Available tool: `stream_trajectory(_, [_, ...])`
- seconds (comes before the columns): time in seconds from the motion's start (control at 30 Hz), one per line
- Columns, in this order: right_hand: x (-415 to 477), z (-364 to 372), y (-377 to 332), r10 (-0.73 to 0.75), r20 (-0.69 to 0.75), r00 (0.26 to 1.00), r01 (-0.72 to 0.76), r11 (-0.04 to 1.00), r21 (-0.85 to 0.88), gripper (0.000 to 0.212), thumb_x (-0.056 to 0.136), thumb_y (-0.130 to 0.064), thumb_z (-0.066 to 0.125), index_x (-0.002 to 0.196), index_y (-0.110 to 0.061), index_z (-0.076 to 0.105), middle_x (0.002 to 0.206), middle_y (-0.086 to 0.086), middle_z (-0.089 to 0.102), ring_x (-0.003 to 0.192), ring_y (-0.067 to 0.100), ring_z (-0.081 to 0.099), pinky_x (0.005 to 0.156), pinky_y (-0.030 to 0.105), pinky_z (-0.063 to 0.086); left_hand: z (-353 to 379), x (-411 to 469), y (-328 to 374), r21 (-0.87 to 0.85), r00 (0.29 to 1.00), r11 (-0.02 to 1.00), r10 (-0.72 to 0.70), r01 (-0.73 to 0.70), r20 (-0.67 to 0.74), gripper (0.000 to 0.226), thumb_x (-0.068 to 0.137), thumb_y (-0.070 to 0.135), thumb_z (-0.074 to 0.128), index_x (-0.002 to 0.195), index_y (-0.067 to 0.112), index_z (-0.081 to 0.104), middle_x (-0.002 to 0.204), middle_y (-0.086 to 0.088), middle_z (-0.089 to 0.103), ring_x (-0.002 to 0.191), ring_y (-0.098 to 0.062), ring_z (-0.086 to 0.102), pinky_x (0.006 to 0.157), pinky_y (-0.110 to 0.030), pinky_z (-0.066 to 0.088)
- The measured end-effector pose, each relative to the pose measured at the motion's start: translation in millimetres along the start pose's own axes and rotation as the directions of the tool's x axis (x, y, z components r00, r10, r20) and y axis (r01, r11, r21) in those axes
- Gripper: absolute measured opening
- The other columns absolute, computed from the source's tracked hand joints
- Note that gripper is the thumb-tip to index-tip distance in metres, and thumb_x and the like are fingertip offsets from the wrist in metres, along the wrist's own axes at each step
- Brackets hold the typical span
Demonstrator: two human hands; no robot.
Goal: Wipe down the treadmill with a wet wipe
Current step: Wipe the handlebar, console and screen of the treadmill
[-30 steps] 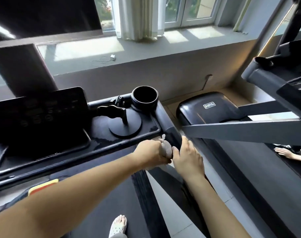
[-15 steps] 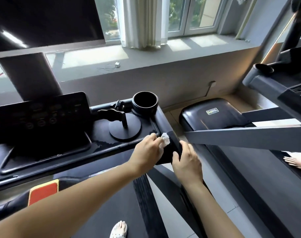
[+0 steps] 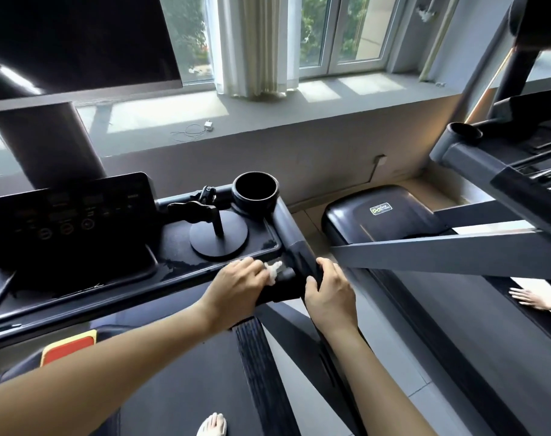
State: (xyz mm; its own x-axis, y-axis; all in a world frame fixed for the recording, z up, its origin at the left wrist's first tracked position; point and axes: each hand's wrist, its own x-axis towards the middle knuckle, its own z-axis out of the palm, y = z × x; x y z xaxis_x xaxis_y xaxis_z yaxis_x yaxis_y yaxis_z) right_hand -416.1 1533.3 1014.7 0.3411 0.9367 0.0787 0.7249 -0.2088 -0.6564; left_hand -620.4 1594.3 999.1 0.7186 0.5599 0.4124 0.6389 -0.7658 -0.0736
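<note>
Under left fingers [image 3: 252, 269], wet wipe [image 3: 273, 269]

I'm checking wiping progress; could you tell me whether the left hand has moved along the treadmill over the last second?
Yes. The left hand with the wet wipe has shifted from the handrail up toward the console tray edge.

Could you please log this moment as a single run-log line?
left hand: presses wipe on handrail | right hand: grips handrail | step: wiping
</note>
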Motion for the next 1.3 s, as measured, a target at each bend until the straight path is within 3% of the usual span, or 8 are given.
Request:
stream_trajectory(0.17, [1.2, 1.4, 1.0, -0.007, -0.015, 1.000, 0.007, 1.000, 0.003, 0.042, 0.094, -0.016, 0.058, 0.136, -0.009, 0.056, 0.131, 0.008, 0.061, 0.120, 0.031, 0.057, 0.098, 0.039, 0.045, -2.5, 22.3, 16.2, -0.160, 0.892, 0.887, -0.447, 0.433, -0.069, 0.006, 0.079, 0.004, 0.066, 0.079, 0.009, 0.063, 0.084, -0.007, 0.055, 0.075, -0.027, 0.057, 0.062, -0.041, 0.053])
stream_trajectory(0.33, [2.6, 2.4, 1.8, -0.020, -0.040, 0.999, 0.021, 1.000, 0.024, 0.040, 0.091, -0.013, 0.059, 0.131, -0.008, 0.058, 0.125, 0.010, 0.063, 0.115, 0.032, 0.059, 0.094, 0.040, 0.046, 24.8, -9.5, 80.3, -0.173, 0.957, 0.943, -0.291, 0.285, -0.010, 0.040, 0.085, -0.002, 0.052, 0.122, 0.006, 0.064, 0.116, -0.012, 0.059, 0.093, -0.029, 0.054, 0.079, -0.040, 0.051])
stream_trajectory(0.47, [4.3, 2.0, 0.7, -0.004, -0.055, 0.998, 0.006, 0.999, 0.035, 0.040, 0.091, -0.011, 0.058, 0.131, -0.008, 0.059, 0.128, 0.010, 0.063, 0.116, 0.032, 0.059, 0.095, 0.039, 0.046, 59.4, -56.7, 97.8, -0.227, 0.906, 0.881, -0.377, 0.415, 0.194, 0.030, 0.078, -0.005, 0.053, 0.098, 0.008, 0.071, 0.101, -0.009, 0.062, 0.081, -0.032, 0.064, 0.066, -0.040, 0.055])
stream_trajectory(0.57, [-7.0, 3.3, 1.7, -0.151, -0.129, 0.980, 0.154, 0.988, 0.014, 0.035, 0.086, -0.004, 0.061, 0.121, -0.006, 0.063, 0.125, 0.010, 0.063, 0.115, 0.030, 0.060, 0.098, 0.038, 0.047, 51.0, -54.0, 105.3, -0.571, 0.551, 0.280, -0.743, 0.772, 0.380, 0.016, 0.087, 0.005, 0.058, 0.083, 0.009, 0.073, 0.078, -0.005, 0.071, 0.069, -0.017, 0.065, 0.060, -0.026, 0.049])
stream_trajectory(0.67, [-24.7, 9.4, 8.5, -0.262, -0.104, 0.960, 0.254, 0.964, -0.081, 0.028, 0.082, -0.004, 0.066, 0.109, -0.009, 0.067, 0.130, 0.011, 0.061, 0.120, 0.028, 0.057, 0.104, 0.040, 0.047, 49.3, -19.6, 106.0, -0.610, 0.069, -0.662, -0.651, 0.435, 0.756, 0.012, 0.088, 0.000, 0.059, 0.085, -0.002, 0.071, 0.074, -0.019, 0.071, 0.067, -0.025, 0.065, 0.055, -0.024, 0.053])
stream_trajectory(0.77, [-23.3, 8.0, 9.2, -0.238, -0.114, 0.964, 0.235, 0.971, -0.040, 0.016, 0.082, -0.004, 0.065, 0.096, -0.010, 0.068, 0.130, 0.009, 0.061, 0.119, 0.028, 0.057, 0.101, 0.042, 0.050, 57.1, 11.8, 94.5, -0.437, 0.086, -0.898, -0.441, -0.056, 0.894, 0.026, 0.089, -0.014, 0.050, 0.102, -0.006, 0.070, 0.081, -0.018, 0.074, 0.067, -0.024, 0.072, 0.058, -0.028, 0.061])
stream_trajectory(1.13, [-23.8, 7.5, 5.0, -0.261, -0.105, 0.960, 0.248, 0.961, -0.122, 0.007, 0.080, -0.011, 0.070, 0.084, -0.013, 0.063, 0.124, 0.011, 0.061, 0.116, 0.028, 0.057, 0.099, 0.041, 0.045, -3.8, 1.9, 101.9, -0.442, 0.120, -0.896, -0.445, -0.047, 0.888, 0.032, 0.088, -0.025, 0.037, 0.102, -0.015, 0.064, 0.105, -0.032, 0.066, 0.093, -0.040, 0.067, 0.061, -0.034, 0.064])
stream_trajectory(1.3, [-24.2, 6.5, 4.6, -0.256, -0.100, 0.962, 0.249, 0.966, -0.077, 0.008, 0.081, -0.009, 0.070, 0.083, -0.013, 0.063, 0.123, 0.011, 0.062, 0.118, 0.027, 0.056, 0.100, 0.036, 0.041, -53.2, -13.9, 62.6, -0.698, 0.520, 0.341, -0.852, 0.630, 0.052, 0.018, 0.093, 0.012, 0.062, 0.079, 0.020, 0.070, 0.070, 0.004, 0.066, 0.067, -0.013, 0.060, 0.063, -0.035, 0.050])
